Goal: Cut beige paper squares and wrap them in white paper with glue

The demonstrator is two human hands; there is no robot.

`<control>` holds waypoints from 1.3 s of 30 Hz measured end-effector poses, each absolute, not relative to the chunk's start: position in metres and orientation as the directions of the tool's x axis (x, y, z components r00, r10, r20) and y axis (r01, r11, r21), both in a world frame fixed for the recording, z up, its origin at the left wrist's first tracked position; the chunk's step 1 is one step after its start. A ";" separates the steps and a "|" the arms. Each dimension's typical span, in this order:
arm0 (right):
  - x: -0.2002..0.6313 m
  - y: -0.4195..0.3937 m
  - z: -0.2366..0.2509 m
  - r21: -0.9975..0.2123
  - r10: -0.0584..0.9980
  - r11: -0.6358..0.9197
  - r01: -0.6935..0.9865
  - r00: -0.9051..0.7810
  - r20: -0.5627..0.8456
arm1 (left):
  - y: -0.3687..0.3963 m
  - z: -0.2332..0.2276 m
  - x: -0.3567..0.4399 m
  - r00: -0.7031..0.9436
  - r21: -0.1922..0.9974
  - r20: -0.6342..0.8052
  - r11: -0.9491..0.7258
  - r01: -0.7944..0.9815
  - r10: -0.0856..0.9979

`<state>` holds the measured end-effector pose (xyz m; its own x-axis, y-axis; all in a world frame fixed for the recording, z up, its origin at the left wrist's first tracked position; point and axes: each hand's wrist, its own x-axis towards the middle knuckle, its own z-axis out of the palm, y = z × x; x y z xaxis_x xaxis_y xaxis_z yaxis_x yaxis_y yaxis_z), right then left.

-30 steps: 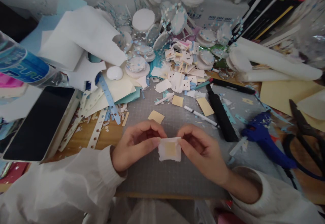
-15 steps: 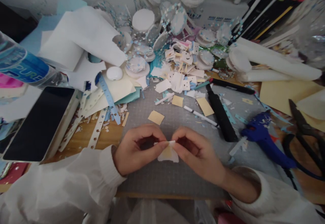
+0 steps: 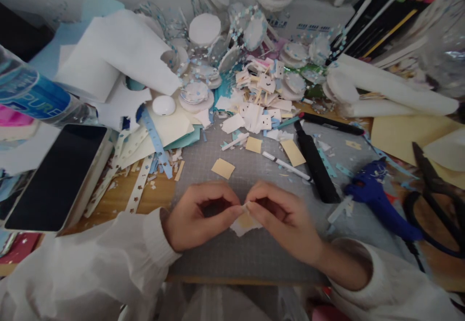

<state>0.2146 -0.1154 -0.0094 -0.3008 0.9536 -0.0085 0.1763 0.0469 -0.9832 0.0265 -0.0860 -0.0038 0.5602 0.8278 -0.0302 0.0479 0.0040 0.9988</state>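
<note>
2 hands meet over the grey cutting mat (image 3: 254,258). My left hand (image 3: 198,216) and right hand (image 3: 281,216) each pinch, thumb to forefinger, the top edge of the small white-and-tan paper piece (image 3: 245,224). I judge the step as folding or peeling it. Next move needs steady, opposed fingertip pressure.

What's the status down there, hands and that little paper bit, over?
Left hand and right hand both pinching the small white-and-tan paper piece, fingertips meeting at its top edge. Piece held just above the grey cutting mat. Nothing between the hands.
</note>
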 end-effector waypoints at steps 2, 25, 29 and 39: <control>0.215 -0.114 -0.008 -0.983 0.949 0.046 0.179 -0.315 -0.013 | -0.086 -0.005 0.027 0.553 0.998 -0.028 -0.004 0.056 0.833; 0.209 -0.117 -0.012 -0.995 0.972 -0.098 -0.030 -0.218 -0.089 | -0.084 -0.006 0.029 0.413 0.965 -0.125 0.207 -0.160 0.902; 0.210 -0.116 -0.011 -0.988 0.980 -0.145 -0.046 -0.143 -0.137 | -0.084 -0.005 0.029 0.455 0.932 -0.198 0.310 -0.187 0.868; 0.215 -0.114 -0.009 -0.996 0.996 -0.087 -0.034 -0.034 -0.086 | -0.086 -0.004 0.024 0.576 0.899 -0.186 0.374 -0.227 0.796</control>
<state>0.2153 -0.1138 -0.0093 -0.0343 0.9957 -0.0863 -0.0339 -0.0874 -0.9956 0.0240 -0.0859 -0.0042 0.5756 0.7964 -0.1857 -0.2273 0.3740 0.8992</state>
